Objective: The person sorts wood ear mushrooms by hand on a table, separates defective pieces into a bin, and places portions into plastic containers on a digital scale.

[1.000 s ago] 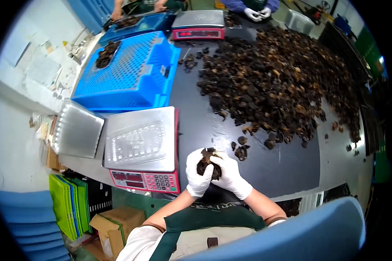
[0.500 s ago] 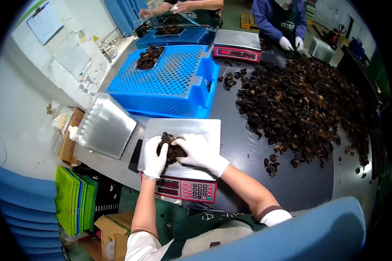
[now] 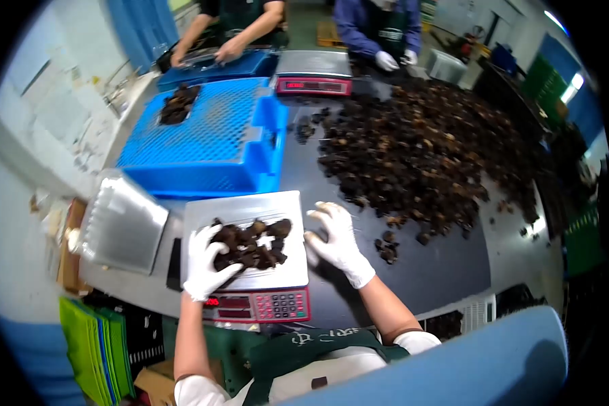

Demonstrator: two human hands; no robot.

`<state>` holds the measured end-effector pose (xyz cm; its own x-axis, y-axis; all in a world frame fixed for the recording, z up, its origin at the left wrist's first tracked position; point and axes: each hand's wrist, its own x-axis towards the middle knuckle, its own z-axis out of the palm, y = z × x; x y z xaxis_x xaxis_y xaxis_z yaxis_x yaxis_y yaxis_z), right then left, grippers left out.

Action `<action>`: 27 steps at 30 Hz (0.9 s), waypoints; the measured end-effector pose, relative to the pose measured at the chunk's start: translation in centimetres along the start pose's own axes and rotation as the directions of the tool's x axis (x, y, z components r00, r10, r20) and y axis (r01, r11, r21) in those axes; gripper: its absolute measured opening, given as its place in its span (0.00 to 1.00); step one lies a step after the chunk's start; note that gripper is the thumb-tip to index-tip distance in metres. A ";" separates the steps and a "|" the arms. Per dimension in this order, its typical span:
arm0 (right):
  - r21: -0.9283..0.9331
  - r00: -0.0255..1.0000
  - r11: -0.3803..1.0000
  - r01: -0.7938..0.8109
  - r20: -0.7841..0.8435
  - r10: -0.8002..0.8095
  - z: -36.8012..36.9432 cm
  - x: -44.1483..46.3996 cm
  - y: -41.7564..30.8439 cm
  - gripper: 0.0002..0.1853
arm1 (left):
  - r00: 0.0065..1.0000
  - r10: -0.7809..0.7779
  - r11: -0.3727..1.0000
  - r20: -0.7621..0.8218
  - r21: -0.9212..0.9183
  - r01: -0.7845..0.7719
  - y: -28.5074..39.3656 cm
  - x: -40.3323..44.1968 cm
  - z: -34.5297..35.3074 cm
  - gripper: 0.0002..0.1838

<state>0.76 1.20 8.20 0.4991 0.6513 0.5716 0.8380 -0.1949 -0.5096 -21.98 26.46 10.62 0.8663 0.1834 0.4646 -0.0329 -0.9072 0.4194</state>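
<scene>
Dark brown, dried mushroom-like pieces (image 3: 254,245) lie spread over the steel pan (image 3: 277,206) of a red scale (image 3: 271,306). My left hand (image 3: 207,262), in a white glove, rests at the left side of these pieces, its fingers apart and curved, the thumb touching the near pieces. My gloved right hand (image 3: 337,242) is off the pan's right edge, over the dark tabletop, with fingers spread and nothing in them.
A large heap of the same pieces (image 3: 426,149) covers the right of the table. Beyond my scale stands an upturned blue crate (image 3: 203,135) bearing a small tray of pieces. Clear plastic trays (image 3: 125,220) stand left. A second scale (image 3: 313,71) and two co-workers are opposite.
My right hand has left the pieces and moved right, off the pan. The pieces, bunched between both hands before, now lie more spread out. The view has shifted to the right.
</scene>
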 end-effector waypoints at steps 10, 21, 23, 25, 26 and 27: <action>-0.431 0.930 0.865 -0.258 0.132 0.344 -7.1 -11.3 9.9 0.24 | 0.948 -0.142 0.989 -0.285 -0.078 0.125 7.7 1.8 0.0 0.16; 0.121 0.845 0.895 -0.429 -0.297 0.445 -13.5 -16.4 13.0 0.06 | 0.995 0.050 0.932 0.087 -0.363 -0.015 20.6 8.4 17.5 0.16; 0.045 0.802 0.871 -0.489 -0.370 0.469 -14.6 -15.7 15.6 0.07 | 0.983 0.078 0.926 0.163 -0.377 -0.011 21.0 9.5 22.7 0.17; -0.248 0.847 0.820 -0.516 -0.288 0.446 -15.0 -15.3 18.3 0.11 | 0.975 0.072 0.927 0.211 -0.375 0.012 21.2 11.0 27.0 0.17; -0.386 0.861 0.769 -0.509 -0.233 0.453 -15.2 -15.0 18.6 0.16 | 0.974 0.071 0.921 0.217 -0.389 0.020 21.0 11.7 28.9 0.18; -0.451 0.880 0.758 -0.471 -0.176 0.442 -15.1 -15.0 18.7 0.17 | 0.968 0.054 0.949 0.246 -0.313 0.027 21.2 12.5 29.8 0.23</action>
<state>12.29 -23.31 -0.17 0.8482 0.3575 0.3909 0.4996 -0.7852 -0.3658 3.00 -1.75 2.08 0.9593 0.0357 0.2802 -0.1638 -0.7376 0.6550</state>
